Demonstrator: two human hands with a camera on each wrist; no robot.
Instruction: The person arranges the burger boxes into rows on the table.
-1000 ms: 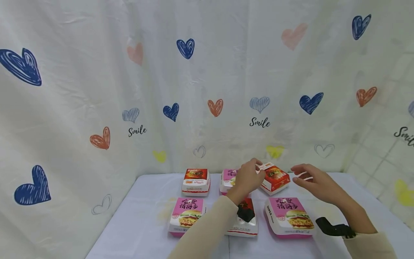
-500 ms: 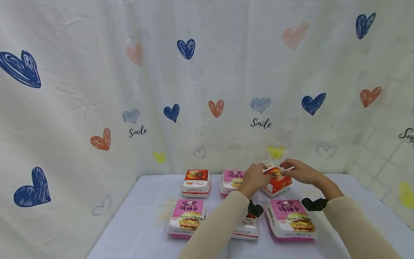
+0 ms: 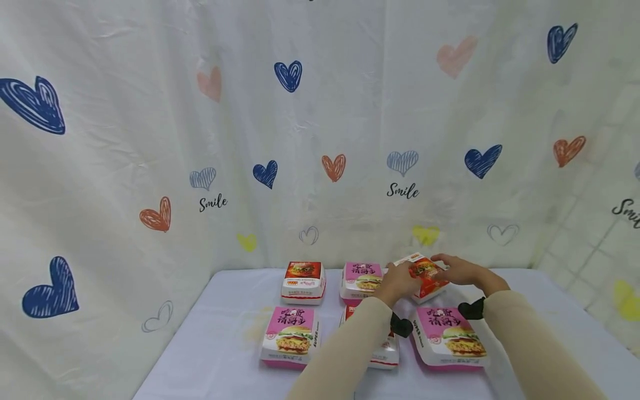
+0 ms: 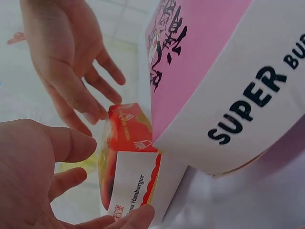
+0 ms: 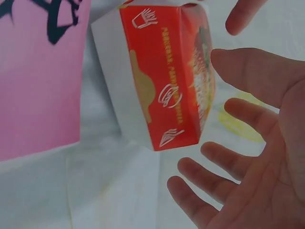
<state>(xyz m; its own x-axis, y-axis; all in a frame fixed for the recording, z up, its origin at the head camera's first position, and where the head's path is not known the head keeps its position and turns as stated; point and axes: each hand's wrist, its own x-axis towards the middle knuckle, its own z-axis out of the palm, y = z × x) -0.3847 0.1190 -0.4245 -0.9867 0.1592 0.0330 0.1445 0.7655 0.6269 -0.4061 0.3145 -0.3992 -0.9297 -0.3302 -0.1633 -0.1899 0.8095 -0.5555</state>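
Observation:
At the back right of the table, a red and white hamburger box (image 3: 425, 273) sits turned at an angle. My left hand (image 3: 401, 282) is at its left side, with spread fingers reaching along the white side of the box in the left wrist view. Opposite it, my right hand (image 3: 462, 271) hovers at the right of the same box. In the right wrist view the right hand's fingers (image 5: 224, 171) are spread, and its thumb is close by the printed top of the box. Neither hand is curled round it.
A pink burger box (image 3: 449, 340) stands in front of the hands. To its left are a red box (image 3: 384, 354) partly behind the left sleeve and another pink box (image 3: 290, 337). The back row has a red box (image 3: 303, 282) and a pink one (image 3: 361, 280). A heart-print curtain (image 3: 320, 122) hangs behind.
The right hand has moved left, up to the right side of the red hamburger box. The left hand has shifted slightly right and down along the box's left side.

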